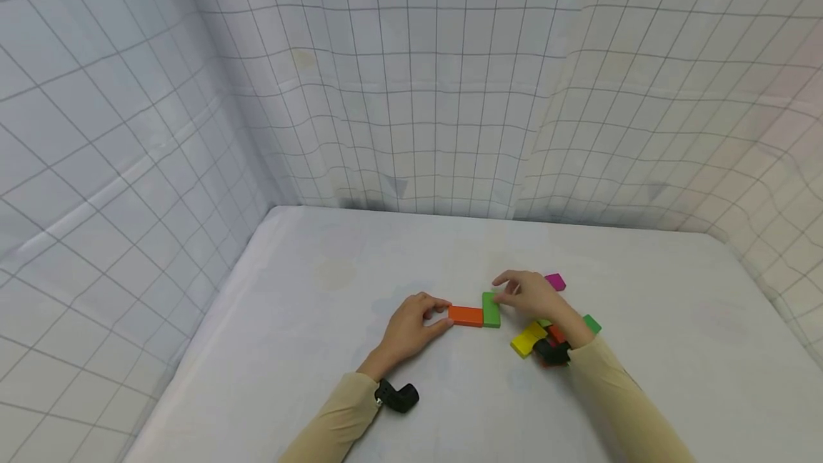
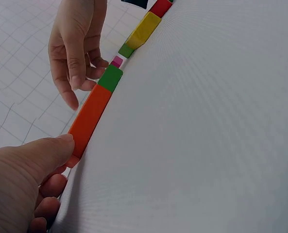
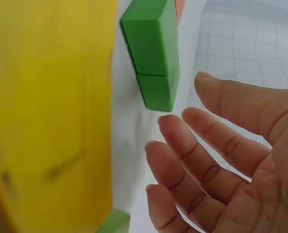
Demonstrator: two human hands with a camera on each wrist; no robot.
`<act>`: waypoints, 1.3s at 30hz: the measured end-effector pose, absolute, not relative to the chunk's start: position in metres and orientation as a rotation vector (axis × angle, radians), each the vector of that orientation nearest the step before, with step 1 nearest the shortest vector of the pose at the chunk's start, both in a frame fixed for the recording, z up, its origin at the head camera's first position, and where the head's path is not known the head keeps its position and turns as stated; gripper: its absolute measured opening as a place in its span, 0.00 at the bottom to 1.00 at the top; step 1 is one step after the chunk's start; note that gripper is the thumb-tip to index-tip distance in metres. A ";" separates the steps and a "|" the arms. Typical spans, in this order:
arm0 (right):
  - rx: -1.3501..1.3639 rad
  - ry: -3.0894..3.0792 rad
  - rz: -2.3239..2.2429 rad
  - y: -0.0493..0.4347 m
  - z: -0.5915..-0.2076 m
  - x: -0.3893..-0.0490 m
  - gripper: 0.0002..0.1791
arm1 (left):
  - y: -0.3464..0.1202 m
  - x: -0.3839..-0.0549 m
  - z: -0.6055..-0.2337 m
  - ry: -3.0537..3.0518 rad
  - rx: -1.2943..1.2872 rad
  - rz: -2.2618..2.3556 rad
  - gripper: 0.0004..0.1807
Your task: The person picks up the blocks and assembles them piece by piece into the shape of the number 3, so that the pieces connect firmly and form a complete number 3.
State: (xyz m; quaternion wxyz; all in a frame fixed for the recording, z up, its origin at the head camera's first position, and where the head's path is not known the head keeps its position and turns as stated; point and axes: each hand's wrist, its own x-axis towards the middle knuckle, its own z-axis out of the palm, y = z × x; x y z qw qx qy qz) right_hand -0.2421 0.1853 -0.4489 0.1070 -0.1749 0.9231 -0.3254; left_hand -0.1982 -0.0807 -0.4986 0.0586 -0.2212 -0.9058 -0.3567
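Observation:
An orange rectangular block (image 1: 466, 316) lies flat on the white table, its right end against a green block (image 1: 491, 311) set crosswise. My left hand (image 1: 410, 327) holds the orange block's left end, thumb at the near corner and index finger at the far one. In the left wrist view the thumb presses on the end of the orange block (image 2: 89, 119). My right hand (image 1: 531, 294) hovers beside the green block with loosely bent fingers. The right wrist view shows nothing in its grasp, its fingertips just short of the green block (image 3: 151, 51), which has a seam across it.
Right of the green block, below my right wrist, lies a loose pile with a yellow block (image 1: 528, 340), a red block (image 1: 556, 334) and a green block (image 1: 592, 324), partly hidden by the wrist camera. A magenta block (image 1: 556, 282) lies behind my right hand. Gridded white curtains (image 1: 398, 91) surround the table.

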 end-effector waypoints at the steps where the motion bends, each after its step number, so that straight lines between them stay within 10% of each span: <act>1: -0.504 2.732 -0.961 0.188 -0.449 -0.240 0.14 | -0.081 -0.198 -0.499 -2.745 -0.670 -1.081 0.18; 39: -0.316 2.963 -0.599 0.202 -0.435 -0.211 0.14 | -0.080 -0.199 -0.500 -2.729 -0.671 -1.074 0.18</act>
